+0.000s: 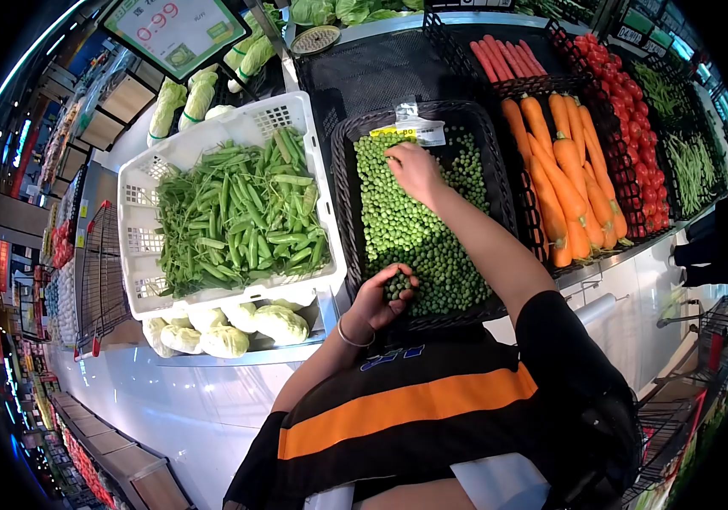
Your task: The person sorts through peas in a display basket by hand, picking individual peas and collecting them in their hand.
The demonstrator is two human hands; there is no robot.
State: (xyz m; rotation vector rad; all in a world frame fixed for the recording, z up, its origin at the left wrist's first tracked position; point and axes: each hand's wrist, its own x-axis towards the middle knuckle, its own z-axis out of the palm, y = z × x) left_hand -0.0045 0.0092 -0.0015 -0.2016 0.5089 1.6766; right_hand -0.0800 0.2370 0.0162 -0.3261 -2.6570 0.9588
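Note:
A black woven basket holds loose green peas, brighter at the left and darker toward the right and front. Over its near left corner my left hand is cupped palm up, fingers curled round a small handful of peas. My right hand reaches to the far part of the basket, fingertips bent together at the surface of the peas; whatever they pinch is hidden. A price label in a clear sleeve lies just beyond that hand, at the basket's far rim.
Left of the basket stands a white crate heaped with pea pods, above wrapped cabbages. Carrots and red tomatoes fill black trays on the right. A price sign rises at the upper left; a shopping cart stands beyond the crate.

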